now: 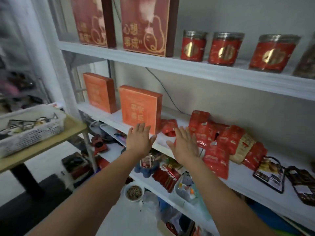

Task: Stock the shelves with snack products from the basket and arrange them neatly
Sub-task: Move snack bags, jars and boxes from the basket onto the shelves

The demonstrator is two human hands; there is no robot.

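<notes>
White shelving runs along a pale wall, and both hands are up in front of the middle shelf (238,179). The left hand (139,139) is flat and spread, its fingers (142,128) straight and holding nothing. On my feed it overlaps the lower front corner of the nearer orange box (139,106), and I cannot tell whether it touches it. The right hand (185,145) is spread wide the same way and empty. It sits just beside the left edge of the heap of red snack packets (216,145) lying on that shelf, and I cannot make out contact there either. Between the two hands, a single crumpled red packet (168,127) lies on the shelf, just right of the nearer box. A second orange box (99,91) stands upright further left and back. To the right of the heap, dark packets (269,176) lie flat near the shelf's front edge. A black cable (163,89) hangs down the wall behind. On the upper shelf (153,61) I see two tall red boxes (144,26) and, to their right, three red-labelled jars (225,49) in a row. Off to the left, the white basket (30,133) sits on a wooden table (51,147), well apart from the hands; its contents are too blurred to name. Lower down I see a bowl (133,192) of brown pellets among mixed items I cannot identify.
</notes>
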